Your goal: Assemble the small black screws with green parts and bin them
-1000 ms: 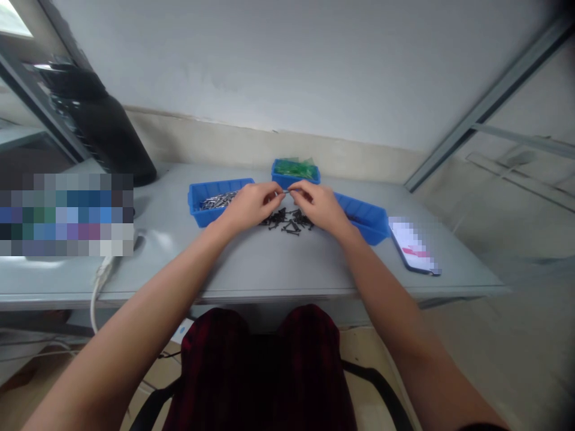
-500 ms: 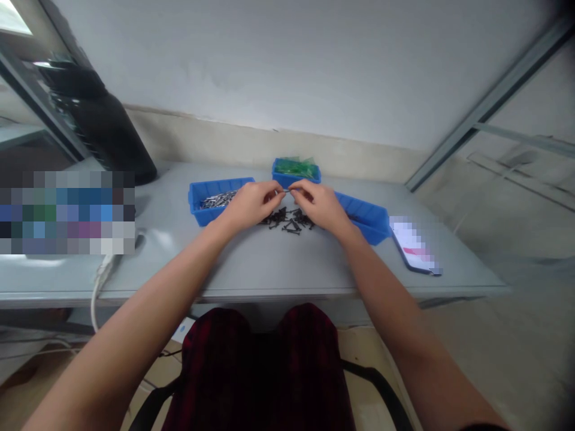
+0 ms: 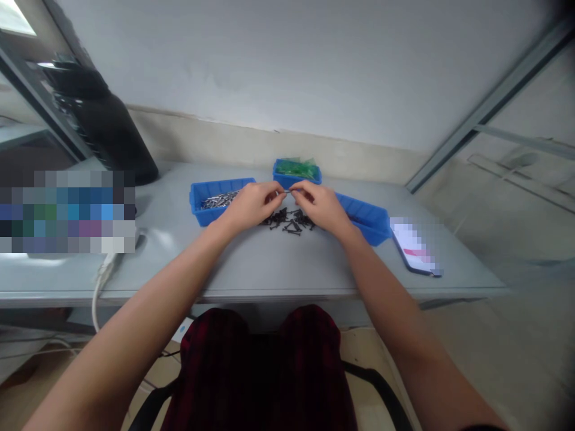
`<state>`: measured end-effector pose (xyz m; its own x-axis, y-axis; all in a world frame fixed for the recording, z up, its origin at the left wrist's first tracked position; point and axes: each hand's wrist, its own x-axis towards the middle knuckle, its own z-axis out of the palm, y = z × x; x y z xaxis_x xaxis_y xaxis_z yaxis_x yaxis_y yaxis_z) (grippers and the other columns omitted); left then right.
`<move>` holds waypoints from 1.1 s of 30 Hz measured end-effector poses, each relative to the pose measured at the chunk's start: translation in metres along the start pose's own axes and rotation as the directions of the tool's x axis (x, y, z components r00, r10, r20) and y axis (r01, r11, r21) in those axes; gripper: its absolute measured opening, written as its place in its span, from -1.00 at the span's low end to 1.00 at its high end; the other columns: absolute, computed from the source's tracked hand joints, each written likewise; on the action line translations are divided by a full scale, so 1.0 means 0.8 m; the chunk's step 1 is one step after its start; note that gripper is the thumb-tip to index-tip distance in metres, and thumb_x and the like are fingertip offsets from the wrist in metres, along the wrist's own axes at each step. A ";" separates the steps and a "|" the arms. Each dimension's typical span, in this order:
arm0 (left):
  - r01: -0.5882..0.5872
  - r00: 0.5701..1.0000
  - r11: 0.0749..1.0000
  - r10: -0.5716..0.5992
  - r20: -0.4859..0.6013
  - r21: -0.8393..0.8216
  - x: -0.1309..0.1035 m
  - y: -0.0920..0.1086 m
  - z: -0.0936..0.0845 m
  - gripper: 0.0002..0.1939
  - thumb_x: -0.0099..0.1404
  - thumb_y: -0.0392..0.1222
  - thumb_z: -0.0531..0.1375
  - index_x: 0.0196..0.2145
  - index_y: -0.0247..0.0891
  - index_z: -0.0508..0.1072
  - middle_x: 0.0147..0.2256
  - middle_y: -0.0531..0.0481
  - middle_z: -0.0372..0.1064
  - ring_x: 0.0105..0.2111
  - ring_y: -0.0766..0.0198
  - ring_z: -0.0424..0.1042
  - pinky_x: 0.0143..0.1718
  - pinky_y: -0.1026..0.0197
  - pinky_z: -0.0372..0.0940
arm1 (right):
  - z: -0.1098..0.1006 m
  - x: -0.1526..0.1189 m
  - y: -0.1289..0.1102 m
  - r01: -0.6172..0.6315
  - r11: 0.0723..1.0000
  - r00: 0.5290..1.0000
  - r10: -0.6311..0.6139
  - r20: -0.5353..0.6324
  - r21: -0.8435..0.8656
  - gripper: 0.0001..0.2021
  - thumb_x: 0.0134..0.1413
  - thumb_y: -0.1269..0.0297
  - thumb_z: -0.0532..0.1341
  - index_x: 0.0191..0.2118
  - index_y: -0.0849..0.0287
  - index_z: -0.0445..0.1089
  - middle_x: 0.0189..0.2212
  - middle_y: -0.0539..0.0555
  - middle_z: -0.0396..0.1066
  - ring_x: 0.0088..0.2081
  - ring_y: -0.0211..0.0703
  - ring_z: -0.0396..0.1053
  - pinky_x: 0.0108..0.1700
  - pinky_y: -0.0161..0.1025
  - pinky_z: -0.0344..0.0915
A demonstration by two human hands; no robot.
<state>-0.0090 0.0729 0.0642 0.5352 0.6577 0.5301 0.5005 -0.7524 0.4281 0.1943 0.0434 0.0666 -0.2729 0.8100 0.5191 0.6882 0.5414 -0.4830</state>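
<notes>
My left hand (image 3: 254,202) and my right hand (image 3: 320,205) meet fingertip to fingertip above the table, both pinched on one small dark screw (image 3: 288,191) that lies sideways between them. Below them a loose pile of black screws (image 3: 293,224) is spread on the table. Beside my left hand stands a blue bin (image 3: 196,203) with silvery metal pieces (image 3: 218,200) in it. My right hand partly covers another blue bin (image 3: 375,221), whose contents are mostly hidden. Behind both hands sits a small blue bin (image 3: 296,179) holding green plastic bags (image 3: 295,168).
A phone (image 3: 413,246) with its screen lit lies on the right of the grey table (image 3: 278,269). At the left stand a large black bottle (image 3: 108,123) and a blurred-out object with a white cable (image 3: 99,287). A wall (image 3: 287,72) rises behind the table.
Both hands stay in nearly the same place, still pinching the screw. The view has shifted very slightly; bins and pile are unchanged.
</notes>
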 end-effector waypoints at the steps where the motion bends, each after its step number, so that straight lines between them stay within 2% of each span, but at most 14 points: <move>1: 0.003 1.000 1.000 -0.003 0.004 0.000 0.000 0.000 0.000 -0.76 0.37 -0.12 0.09 -0.24 -0.27 0.52 -0.49 0.03 0.44 -0.51 0.31 0.34 -0.42 0.26 0.14 | 0.000 0.000 0.000 0.002 1.000 1.000 -0.002 -0.003 -0.005 -0.73 0.27 0.19 0.10 -0.10 0.15 0.49 -0.34 0.06 0.53 -0.34 -0.12 0.42 -0.23 -0.22 0.25; 33: 0.003 1.000 1.000 -0.004 0.029 0.011 0.000 0.005 -0.002 -0.75 0.37 -0.12 0.07 -0.25 -0.26 0.51 -0.47 0.00 0.46 -0.50 0.29 0.35 -0.40 0.25 0.16 | -0.003 -0.001 -0.002 -0.018 0.999 1.000 0.018 0.000 -0.043 -0.72 0.27 0.17 0.08 -0.08 0.13 0.48 -0.28 0.09 0.54 -0.29 -0.09 0.43 -0.20 -0.20 0.26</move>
<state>-0.0082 0.0695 0.0670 0.5529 0.6612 0.5070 0.5100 -0.7497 0.4216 0.1948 0.0411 0.0684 -0.2608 0.8194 0.5105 0.7211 0.5169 -0.4613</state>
